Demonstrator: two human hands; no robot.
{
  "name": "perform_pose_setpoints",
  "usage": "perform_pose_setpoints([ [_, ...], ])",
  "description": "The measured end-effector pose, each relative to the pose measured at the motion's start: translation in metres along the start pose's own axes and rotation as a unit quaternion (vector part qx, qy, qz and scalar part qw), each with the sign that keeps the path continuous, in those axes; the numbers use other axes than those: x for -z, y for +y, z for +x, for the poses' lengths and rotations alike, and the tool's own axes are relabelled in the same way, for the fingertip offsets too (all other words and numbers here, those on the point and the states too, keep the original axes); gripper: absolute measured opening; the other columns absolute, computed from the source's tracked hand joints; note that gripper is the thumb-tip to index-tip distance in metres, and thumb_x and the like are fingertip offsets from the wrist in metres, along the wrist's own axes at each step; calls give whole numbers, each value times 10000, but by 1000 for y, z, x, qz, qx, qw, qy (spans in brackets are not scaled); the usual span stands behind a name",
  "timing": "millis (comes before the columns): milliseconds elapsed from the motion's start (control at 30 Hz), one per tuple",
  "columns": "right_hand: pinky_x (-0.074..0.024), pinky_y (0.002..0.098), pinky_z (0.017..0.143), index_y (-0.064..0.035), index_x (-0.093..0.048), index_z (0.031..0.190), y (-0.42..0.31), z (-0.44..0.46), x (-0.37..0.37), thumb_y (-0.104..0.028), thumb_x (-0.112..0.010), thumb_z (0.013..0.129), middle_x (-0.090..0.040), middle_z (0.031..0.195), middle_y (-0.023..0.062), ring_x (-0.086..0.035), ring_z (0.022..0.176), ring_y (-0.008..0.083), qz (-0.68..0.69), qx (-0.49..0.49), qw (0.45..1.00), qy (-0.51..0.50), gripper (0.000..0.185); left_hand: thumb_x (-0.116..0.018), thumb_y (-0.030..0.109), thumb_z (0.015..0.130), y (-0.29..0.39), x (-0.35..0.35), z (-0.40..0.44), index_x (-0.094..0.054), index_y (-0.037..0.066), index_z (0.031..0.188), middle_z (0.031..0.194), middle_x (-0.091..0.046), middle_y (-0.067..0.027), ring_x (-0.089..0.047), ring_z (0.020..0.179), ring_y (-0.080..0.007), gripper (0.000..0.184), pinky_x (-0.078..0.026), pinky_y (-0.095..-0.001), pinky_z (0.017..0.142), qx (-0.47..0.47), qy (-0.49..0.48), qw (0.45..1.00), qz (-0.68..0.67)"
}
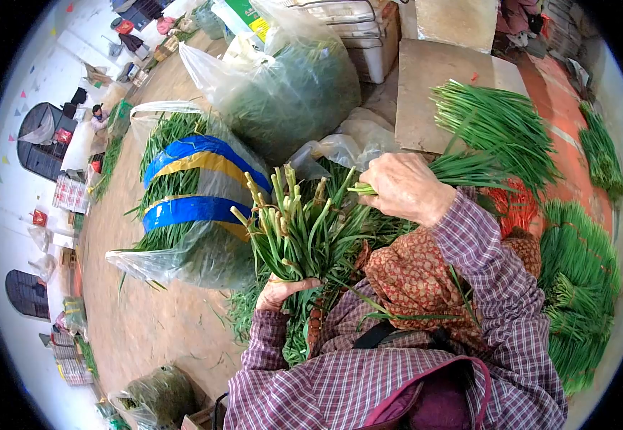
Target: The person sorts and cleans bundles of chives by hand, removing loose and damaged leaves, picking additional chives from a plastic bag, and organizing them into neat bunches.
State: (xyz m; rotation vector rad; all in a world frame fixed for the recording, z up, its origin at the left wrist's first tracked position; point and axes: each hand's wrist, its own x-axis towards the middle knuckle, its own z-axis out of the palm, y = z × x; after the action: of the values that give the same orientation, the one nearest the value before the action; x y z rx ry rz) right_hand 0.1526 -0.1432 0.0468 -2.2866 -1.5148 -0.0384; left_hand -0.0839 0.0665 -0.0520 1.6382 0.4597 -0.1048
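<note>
My left hand (283, 290) is wrapped round a thick bunch of green stalks (300, 236), whose pale cut ends point up and away from me. To the right of that bunch, my right hand (406, 188) is closed on a few thin green stems (361, 189). Their light ends stick out at its left side, and long leaves (469, 169) show on its other side. Loose greens lie beneath the bunch, beside my patterned apron (419, 276).
A plastic bag of greens with blue and yellow bands (207, 165) lies at the left. Behind it stands a large full bag (293, 100). Trimmed greens (497, 129) lie on a board (426, 93). Tied bundles (576, 287) are at the right, near red ties (513, 208).
</note>
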Motion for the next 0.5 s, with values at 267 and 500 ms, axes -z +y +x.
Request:
perform_pose_setpoints([
  [267,-515,388,598,-18,-619,784,20,0,-30,-186,-676,740,-598,767,123,-633,695,276,-26,-1,993,118,183,-804,47,651,3,0,1,-619,31,1083,1033,-643,-45,-593,927,-161,471,-500,-306,809,-10,-9,996,89],
  [500,-499,307,545,-3,-624,877,61,-12,-24,-155,-637,823,-590,802,95,-597,635,180,-36,-121,974,186,161,-784,73,627,-11,9,-8,-641,22,1010,962,-650,-40,-585,870,-176,413,-479,-323,784,-21,58,998,16],
])
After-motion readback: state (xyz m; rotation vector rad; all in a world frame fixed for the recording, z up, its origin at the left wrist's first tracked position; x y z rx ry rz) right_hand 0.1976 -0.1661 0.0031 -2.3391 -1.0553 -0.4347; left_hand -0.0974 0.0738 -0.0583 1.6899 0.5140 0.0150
